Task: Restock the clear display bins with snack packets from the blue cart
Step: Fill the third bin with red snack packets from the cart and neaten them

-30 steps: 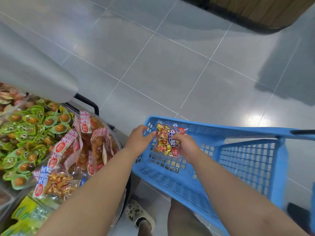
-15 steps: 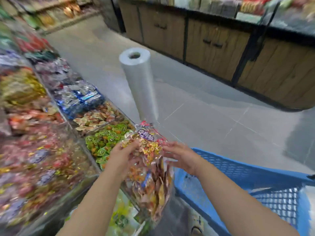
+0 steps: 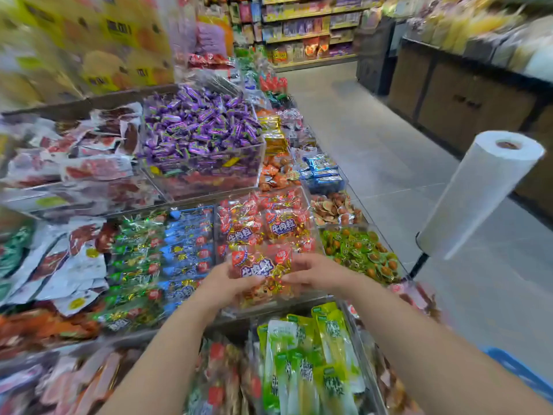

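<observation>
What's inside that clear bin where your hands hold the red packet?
The bin holds more red packets like the packet gripped by the left hand and right hand. Those cover the bin's front, and its bottom is hidden under packets.

Smeared by blur at 10 o'clock: boxes [image 3: 89, 40], print unreadable. Cut by the edge at 4 o'clock: cart [image 3: 523, 374], only a blue corner showing. Covered along both sides by the gripping left hand [image 3: 223, 284] and right hand [image 3: 317, 272]: packet [image 3: 257, 266]. Too small to read at 12 o'clock: shelves [image 3: 305, 34]. Blurred at 7 o'clock: packs [image 3: 74, 381].
</observation>
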Demonstrator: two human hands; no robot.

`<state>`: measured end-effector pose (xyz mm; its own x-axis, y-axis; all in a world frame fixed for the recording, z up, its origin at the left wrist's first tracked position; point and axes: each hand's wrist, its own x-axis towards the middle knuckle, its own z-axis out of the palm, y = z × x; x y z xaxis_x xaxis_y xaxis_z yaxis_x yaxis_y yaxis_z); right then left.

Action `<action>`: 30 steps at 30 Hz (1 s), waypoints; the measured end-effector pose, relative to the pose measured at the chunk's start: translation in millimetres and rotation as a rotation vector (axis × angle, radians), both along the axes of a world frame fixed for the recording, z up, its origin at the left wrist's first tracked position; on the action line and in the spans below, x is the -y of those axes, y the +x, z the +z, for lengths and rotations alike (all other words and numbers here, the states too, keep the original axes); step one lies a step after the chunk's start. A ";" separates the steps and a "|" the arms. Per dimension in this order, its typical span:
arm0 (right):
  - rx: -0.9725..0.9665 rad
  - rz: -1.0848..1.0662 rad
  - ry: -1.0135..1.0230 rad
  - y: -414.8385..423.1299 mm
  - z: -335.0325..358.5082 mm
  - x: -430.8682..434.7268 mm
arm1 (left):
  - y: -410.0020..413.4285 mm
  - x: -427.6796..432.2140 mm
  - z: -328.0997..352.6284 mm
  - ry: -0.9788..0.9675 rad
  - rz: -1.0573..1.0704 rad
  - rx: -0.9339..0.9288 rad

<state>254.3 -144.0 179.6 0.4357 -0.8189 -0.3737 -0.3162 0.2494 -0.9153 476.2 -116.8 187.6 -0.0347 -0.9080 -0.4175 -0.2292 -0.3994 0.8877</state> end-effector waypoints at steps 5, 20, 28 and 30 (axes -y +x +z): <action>-0.127 -0.448 -0.190 -4.1 -7.9 21.7 | 12.7 8.0 -14.4 -0.065 0.100 0.090; -0.456 -0.323 -0.036 -37.7 -60.0 28.2 | -61.8 37.0 -58.9 0.022 -0.024 0.110; -0.378 -0.204 0.091 -46.9 -49.8 30.7 | -50.3 45.7 -53.9 0.069 -0.071 0.087; -0.366 -0.179 0.108 -48.8 -49.5 32.0 | -48.4 46.3 -54.6 0.056 -0.093 0.115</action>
<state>205.5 -176.0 130.1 0.1131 -0.8170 -0.5655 -0.5586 0.4184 -0.7162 427.8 -163.1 133.0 -0.0666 -0.8781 -0.4738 -0.3668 -0.4201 0.8301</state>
